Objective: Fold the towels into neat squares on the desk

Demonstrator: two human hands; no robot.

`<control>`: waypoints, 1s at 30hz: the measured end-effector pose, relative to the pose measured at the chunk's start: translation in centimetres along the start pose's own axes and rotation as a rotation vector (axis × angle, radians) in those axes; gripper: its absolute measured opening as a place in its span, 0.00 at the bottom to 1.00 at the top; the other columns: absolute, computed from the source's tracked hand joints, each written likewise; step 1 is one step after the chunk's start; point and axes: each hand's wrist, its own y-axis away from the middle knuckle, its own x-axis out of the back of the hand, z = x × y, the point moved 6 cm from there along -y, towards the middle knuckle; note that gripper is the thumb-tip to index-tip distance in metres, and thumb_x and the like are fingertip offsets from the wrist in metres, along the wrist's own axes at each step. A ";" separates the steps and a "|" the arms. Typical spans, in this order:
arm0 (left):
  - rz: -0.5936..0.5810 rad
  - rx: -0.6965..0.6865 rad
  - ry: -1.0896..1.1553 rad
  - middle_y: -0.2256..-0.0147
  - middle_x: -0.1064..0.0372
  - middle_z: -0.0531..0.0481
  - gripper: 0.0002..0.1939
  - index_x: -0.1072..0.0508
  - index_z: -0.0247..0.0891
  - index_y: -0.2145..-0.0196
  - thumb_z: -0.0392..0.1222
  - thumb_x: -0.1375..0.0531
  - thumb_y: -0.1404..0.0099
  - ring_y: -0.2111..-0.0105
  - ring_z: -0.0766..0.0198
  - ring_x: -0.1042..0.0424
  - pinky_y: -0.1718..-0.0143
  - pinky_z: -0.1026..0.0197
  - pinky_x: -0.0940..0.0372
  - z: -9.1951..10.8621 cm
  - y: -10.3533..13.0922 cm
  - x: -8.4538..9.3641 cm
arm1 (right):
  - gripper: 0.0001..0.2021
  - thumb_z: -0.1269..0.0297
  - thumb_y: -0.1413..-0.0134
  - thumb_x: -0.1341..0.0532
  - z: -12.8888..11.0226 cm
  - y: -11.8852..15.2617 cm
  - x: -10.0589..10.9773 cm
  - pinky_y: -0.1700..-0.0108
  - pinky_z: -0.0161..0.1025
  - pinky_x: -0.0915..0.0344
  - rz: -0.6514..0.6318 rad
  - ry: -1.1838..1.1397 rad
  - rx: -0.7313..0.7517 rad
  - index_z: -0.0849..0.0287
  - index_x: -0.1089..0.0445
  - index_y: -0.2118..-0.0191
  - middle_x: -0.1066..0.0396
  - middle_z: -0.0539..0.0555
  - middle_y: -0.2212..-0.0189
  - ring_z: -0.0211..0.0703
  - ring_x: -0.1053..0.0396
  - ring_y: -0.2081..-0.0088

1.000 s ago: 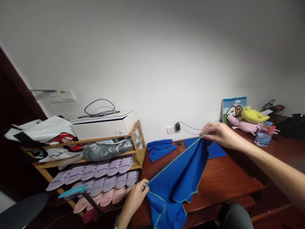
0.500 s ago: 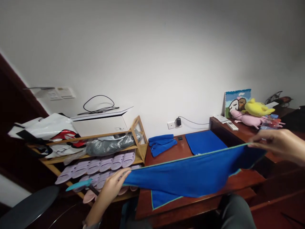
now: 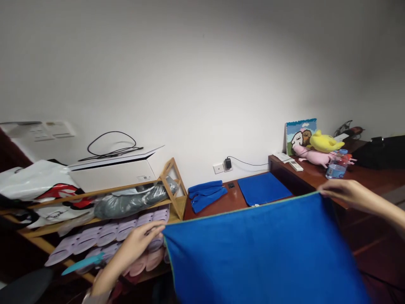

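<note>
Here, a large blue cloth [image 3: 265, 253] is held up in front of the camera by its two upper corners, so that it hangs flat and spread wide, hiding much of the dark red wooden desk [image 3: 363, 177] behind it; the left hand [image 3: 139, 240] is pinched on the upper left corner, the right hand [image 3: 343, 192] is pinched on the upper right corner, and the hands are held well apart, which keeps the top edge taut and nearly straight. The cloth looks soft and matt, like microfibre, with a thin green stitched border along its edge; its lower part runs out of the picture.

Beyond the cloth, on the desk near the wall, a flat folded blue cloth [image 3: 263, 188] is laid square, and just beside it to the left a rumpled stack of blue cloths [image 3: 207, 194] is piled loosely; a black charger [image 3: 228, 163] is plugged into a wall socket above them. At the far right of the desk, a yellow plush toy [image 3: 324, 142] is lying on a pink plush toy [image 3: 311, 156], in front of a small picture [image 3: 300, 131] propped against the wall, with a clear plastic water bottle [image 3: 336, 169] standing near.

To the left, a slatted bamboo shoe rack [image 3: 172, 185] is seen; rows of smooth lilac and pink slippers [image 3: 126, 228] are stored on its lower shelves, a grey bundle [image 3: 129, 202] is lying on a middle shelf, and a white box [image 3: 114, 171] with a looped black cable [image 3: 110, 145] is set on top.
</note>
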 end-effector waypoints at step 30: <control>0.187 -0.294 -0.445 0.55 0.16 0.49 0.17 0.17 0.47 0.57 0.44 0.47 0.30 0.55 0.53 0.17 0.54 0.56 0.20 -13.6 15.3 -22.4 | 0.25 0.35 0.46 0.45 14.3 9.8 -29.4 0.52 0.55 0.22 0.226 -0.213 -0.303 0.48 0.20 0.70 0.17 0.58 0.64 0.63 0.19 0.59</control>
